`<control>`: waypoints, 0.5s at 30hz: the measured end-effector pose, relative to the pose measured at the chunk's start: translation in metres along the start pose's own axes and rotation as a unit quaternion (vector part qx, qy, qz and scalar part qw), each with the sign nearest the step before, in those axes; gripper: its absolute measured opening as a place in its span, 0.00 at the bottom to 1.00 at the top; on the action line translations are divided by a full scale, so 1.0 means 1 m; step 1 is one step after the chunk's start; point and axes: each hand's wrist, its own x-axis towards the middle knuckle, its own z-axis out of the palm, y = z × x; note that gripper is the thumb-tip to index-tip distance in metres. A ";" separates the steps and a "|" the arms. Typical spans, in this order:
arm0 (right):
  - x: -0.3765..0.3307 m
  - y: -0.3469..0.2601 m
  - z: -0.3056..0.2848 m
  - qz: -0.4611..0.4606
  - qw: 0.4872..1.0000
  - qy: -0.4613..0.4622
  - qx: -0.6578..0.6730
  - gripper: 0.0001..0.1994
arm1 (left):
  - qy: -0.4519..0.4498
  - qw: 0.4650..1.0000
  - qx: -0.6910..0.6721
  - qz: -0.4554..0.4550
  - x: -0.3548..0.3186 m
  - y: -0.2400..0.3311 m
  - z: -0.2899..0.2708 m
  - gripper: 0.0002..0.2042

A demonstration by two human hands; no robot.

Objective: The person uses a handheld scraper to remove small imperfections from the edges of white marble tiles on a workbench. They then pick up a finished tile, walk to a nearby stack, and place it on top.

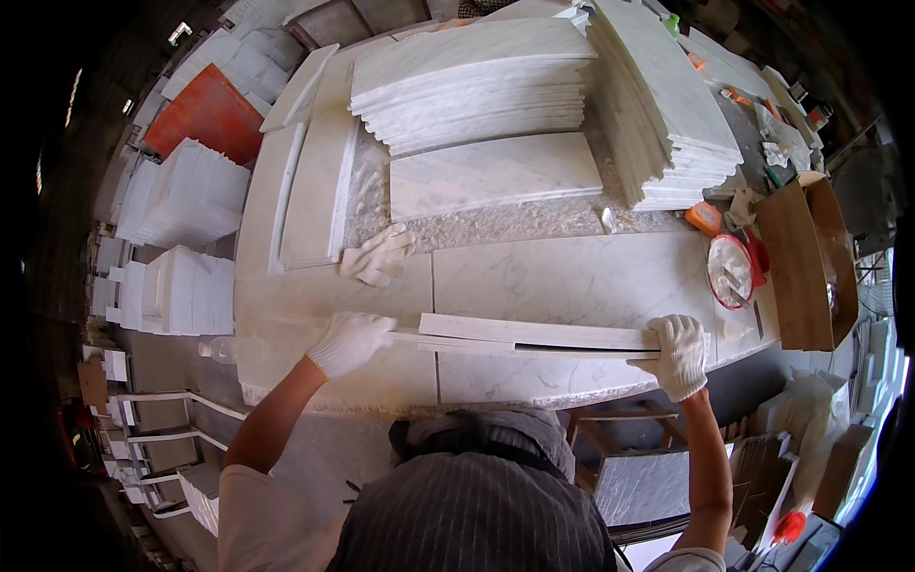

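Striped apron fills the bottom, hiding the near table edge. Two gloved hands: left hand curled over one end of the long marble strips, right hand gripping the other. Looks like two strips stacked, hard to tell. One spare glove behind; bare slab around.

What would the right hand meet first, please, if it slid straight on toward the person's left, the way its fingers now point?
Most likely only the long marble strip that the right hand already grips; farther along that line waits the left hand at the strip's other end, though depth is hard to judge.
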 end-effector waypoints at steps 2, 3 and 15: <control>-0.002 -0.001 -0.001 0.004 1.000 -0.001 -0.011 0.31 | 0.004 1.000 0.006 0.011 -0.008 -0.009 -0.003 0.11; -0.003 -0.002 -0.002 0.008 1.000 -0.002 -0.018 0.31 | -0.008 1.000 0.010 -0.002 -0.010 -0.014 -0.006 0.11; 0.003 0.003 -0.008 0.010 1.000 -0.017 -0.011 0.33 | -0.013 0.992 0.109 0.066 -0.061 -0.149 -0.005 0.10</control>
